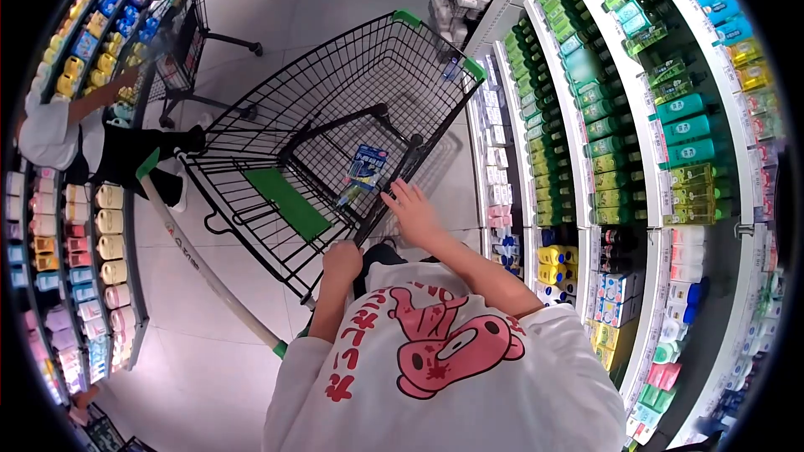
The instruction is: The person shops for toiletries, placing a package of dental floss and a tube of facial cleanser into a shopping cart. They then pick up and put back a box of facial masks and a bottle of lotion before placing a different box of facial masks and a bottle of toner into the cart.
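A black wire shopping cart (335,63) with green corner pieces stands in front of me, its near side rim close to my body. My left hand (342,263) is closed on that rim. Fingers apart, my right hand (412,211) rests at the rim farther along and holds nothing. Just beyond its fingertips, a blue carded package (368,164) shows inside the cart. A green panel (287,203) is fixed across the cart's seat area. The cart's pale push handle (188,264) curves off to the left.
Shelves of green bottles (605,148) rise close on the right. More shelves with bottles (110,222) line the left side. A person in a white top (63,134) stands at left beside another cart (180,59). Stacked goods (459,0) stand at the far end.
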A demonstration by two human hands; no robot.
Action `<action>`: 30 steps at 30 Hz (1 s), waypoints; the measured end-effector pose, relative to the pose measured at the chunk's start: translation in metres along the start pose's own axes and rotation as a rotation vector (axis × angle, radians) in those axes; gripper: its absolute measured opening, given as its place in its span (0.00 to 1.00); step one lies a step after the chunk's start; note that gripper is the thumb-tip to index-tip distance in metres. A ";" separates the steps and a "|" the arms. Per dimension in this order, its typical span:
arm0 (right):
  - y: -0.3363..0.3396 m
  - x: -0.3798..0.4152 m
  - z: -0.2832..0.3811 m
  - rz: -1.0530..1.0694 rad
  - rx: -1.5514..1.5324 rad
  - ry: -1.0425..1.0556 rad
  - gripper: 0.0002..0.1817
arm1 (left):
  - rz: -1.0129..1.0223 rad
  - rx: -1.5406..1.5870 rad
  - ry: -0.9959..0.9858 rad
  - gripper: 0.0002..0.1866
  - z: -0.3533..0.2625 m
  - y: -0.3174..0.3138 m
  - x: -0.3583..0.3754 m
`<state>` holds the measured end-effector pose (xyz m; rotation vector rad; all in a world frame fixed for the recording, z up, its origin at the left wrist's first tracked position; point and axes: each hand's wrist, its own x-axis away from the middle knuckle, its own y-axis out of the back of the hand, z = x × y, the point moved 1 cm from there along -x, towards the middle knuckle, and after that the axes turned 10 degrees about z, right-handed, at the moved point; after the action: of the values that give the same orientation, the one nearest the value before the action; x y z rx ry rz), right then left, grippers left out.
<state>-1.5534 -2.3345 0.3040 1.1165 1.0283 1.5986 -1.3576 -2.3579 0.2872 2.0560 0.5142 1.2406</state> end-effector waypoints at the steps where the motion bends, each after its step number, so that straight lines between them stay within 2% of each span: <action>1: 0.002 0.001 0.001 -0.007 -0.003 -0.007 0.35 | -0.002 -0.004 -0.005 0.14 -0.001 0.000 -0.001; 7: -0.003 0.001 -0.002 -0.070 0.003 -0.027 0.28 | 0.034 -0.013 -0.008 0.12 -0.002 -0.003 -0.007; 12: -0.001 -0.010 -0.020 -0.097 0.026 -0.018 0.28 | 0.076 -0.021 0.026 0.13 -0.003 0.004 -0.014; 16: 0.005 -0.031 -0.043 -0.049 0.024 -0.058 0.30 | 0.130 -0.025 0.058 0.19 -0.011 0.017 -0.020; 17: 0.000 -0.037 -0.051 -0.060 0.034 -0.054 0.30 | 0.074 0.015 0.046 0.20 -0.017 0.023 -0.020; 18: 0.006 -0.042 -0.055 -0.071 0.043 -0.050 0.30 | -0.083 0.089 -0.005 0.20 -0.025 0.028 -0.022; 20: 0.015 -0.048 -0.066 -0.030 -0.075 -0.009 0.32 | -0.150 0.054 -0.038 0.20 -0.041 0.036 -0.039; 22: 0.020 -0.055 -0.080 0.013 -0.135 0.042 0.32 | -0.245 0.232 -0.140 0.17 -0.057 0.032 -0.067; 23: 0.022 -0.060 -0.088 -0.071 -0.078 0.103 0.28 | -0.208 0.198 -0.143 0.15 -0.059 0.025 -0.084; 26: 0.017 -0.088 -0.116 0.153 -0.052 0.098 0.26 | -0.173 0.202 -0.136 0.13 -0.065 0.027 -0.106; 27: 0.011 -0.099 -0.123 0.122 -0.002 0.091 0.20 | -0.196 0.169 -0.176 0.12 -0.066 0.028 -0.110; 30: 0.005 -0.124 -0.138 0.239 0.153 0.056 0.17 | -0.251 0.136 -0.204 0.11 -0.074 0.036 -0.126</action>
<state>-1.6643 -2.4734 0.2493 1.3461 1.1021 1.7700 -1.4820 -2.4369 0.2591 2.1244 0.7500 0.8595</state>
